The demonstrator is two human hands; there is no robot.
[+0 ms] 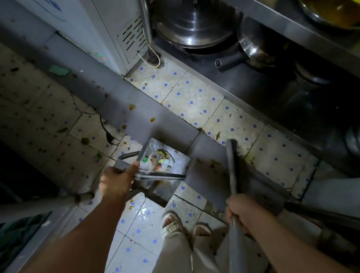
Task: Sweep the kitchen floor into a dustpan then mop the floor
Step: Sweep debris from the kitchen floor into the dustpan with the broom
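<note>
Scraps (159, 160) are sitting in the dustpan (165, 173), which the left hand (117, 182) is gripping level to keep them in; right hand (243, 212) fingers are wrapping the broom handle (233, 175).

Tiled floor (192, 102) with blue dots, stained. Food scraps (211, 135) scattered ahead of right hand (243, 212); more bits (85, 140) ahead of left hand (116, 182). Sandalled feet (171, 224) between both hands.

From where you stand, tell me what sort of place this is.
Probably a commercial or restaurant kitchen. A steel counter runs along the right, with a large lidded pot and pans stored beneath it, and the tiled floor is spotted with food scraps.
</note>
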